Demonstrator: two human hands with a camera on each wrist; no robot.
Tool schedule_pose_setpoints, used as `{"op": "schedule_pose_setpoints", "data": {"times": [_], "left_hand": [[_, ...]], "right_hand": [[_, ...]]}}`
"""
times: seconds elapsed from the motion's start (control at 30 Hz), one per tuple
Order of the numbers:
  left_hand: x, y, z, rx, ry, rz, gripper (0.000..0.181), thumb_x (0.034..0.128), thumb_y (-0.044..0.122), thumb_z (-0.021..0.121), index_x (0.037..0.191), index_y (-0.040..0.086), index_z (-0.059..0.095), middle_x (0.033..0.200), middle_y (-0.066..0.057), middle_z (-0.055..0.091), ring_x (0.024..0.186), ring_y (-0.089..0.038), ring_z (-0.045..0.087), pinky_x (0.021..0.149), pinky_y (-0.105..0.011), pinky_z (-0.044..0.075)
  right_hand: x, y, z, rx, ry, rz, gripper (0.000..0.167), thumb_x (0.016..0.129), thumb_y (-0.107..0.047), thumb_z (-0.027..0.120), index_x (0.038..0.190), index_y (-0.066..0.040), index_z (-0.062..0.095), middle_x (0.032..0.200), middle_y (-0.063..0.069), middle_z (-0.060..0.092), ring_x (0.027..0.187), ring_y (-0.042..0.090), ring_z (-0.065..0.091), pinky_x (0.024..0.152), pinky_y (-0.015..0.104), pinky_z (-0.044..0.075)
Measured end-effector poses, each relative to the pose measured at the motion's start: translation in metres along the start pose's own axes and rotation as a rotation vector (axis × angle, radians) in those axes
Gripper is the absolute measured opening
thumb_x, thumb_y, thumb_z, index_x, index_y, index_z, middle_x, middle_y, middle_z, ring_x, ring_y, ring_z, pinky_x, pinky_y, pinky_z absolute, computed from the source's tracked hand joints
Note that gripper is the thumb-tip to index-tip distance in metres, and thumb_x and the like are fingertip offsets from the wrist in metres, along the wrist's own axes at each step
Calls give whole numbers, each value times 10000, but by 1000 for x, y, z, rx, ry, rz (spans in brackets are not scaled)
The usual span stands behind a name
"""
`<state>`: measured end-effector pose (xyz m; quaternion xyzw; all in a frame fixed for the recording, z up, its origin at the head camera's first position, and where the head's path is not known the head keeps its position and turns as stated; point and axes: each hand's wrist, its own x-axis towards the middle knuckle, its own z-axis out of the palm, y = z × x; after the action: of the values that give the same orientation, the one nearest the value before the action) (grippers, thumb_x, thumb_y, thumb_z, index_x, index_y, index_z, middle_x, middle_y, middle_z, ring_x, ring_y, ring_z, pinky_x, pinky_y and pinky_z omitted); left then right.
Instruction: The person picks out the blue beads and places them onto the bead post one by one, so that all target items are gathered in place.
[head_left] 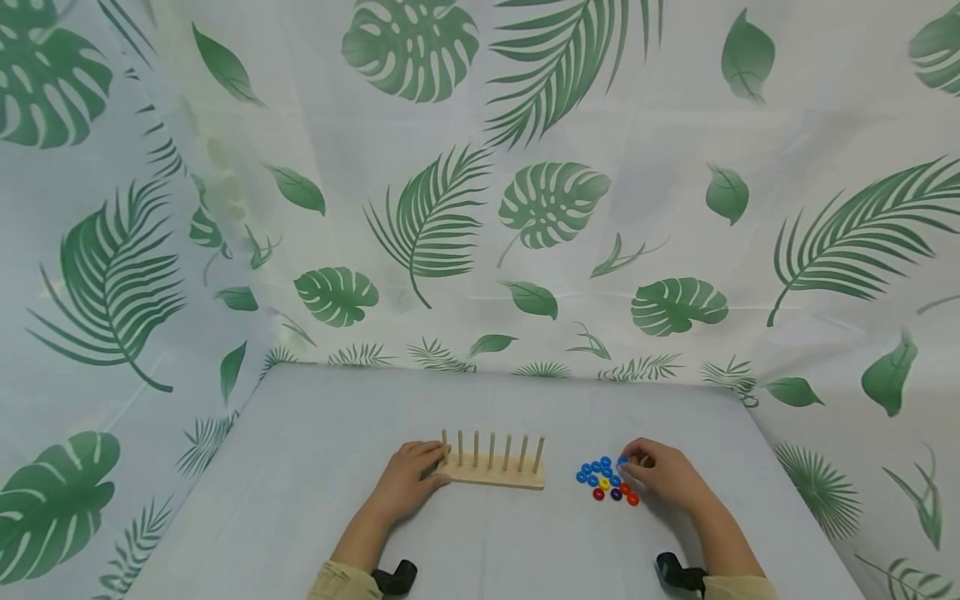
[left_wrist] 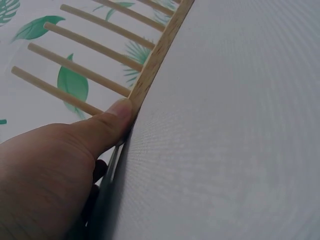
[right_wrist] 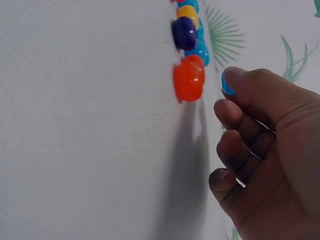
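A wooden board (head_left: 495,476) with several upright pegs stands on the table, its pegs bare. The left hand (head_left: 405,479) grips the board's left end; in the left wrist view the thumb of that hand (left_wrist: 65,160) presses on the board's edge (left_wrist: 150,65). To the right lies a cluster of beads: several blue (head_left: 596,467), a yellow one (head_left: 604,483), a dark purple one (head_left: 616,494) and several red or orange ones (head_left: 633,499). At the cluster's right side the right hand (head_left: 663,475) pinches a blue bead (right_wrist: 227,85) between thumb and finger, its other fingers curled.
A white cloth covers the table (head_left: 300,467). Behind and at the sides hang white sheets with green leaf prints (head_left: 555,204). Black straps with dark devices sit at both wrists (head_left: 396,577), beside light yellow sleeves.
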<state>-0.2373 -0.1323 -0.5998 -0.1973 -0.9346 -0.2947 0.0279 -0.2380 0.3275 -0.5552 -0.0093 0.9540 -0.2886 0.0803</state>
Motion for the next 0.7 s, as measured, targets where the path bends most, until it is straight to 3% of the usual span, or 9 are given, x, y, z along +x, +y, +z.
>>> {"op": "schedule_pose_setpoints", "data": {"times": [0.13, 0.4, 0.7], "left_hand": [[0, 0, -1, -18, -4, 0, 534, 930, 405, 658, 1378, 122, 592, 1431, -30, 565, 1339, -292, 469, 1128, -538, 380], [-1, 1, -3, -45, 3, 12, 534, 929, 389, 663, 1374, 102, 592, 1422, -56, 569, 1333, -311, 477, 1114, -538, 396], [-2, 1, -2, -42, 15, 18, 525, 930, 378, 666, 1365, 92, 597, 1411, -59, 574, 1327, -311, 484, 1110, -529, 403]], "right_hand": [[-2, -15, -8, -11, 12, -37, 231, 910, -309, 718, 1089, -174, 663, 891, -13, 611, 825, 167, 528, 676, 264, 474], [-7, -62, -23, 28, 23, -188, 217, 936, -347, 686, 1101, -209, 656, 910, -46, 646, 837, 140, 561, 697, 222, 524], [-3, -95, -22, 89, 1, -325, 214, 943, -373, 672, 1094, -225, 649, 918, -33, 670, 822, 109, 597, 730, 213, 543]]}}
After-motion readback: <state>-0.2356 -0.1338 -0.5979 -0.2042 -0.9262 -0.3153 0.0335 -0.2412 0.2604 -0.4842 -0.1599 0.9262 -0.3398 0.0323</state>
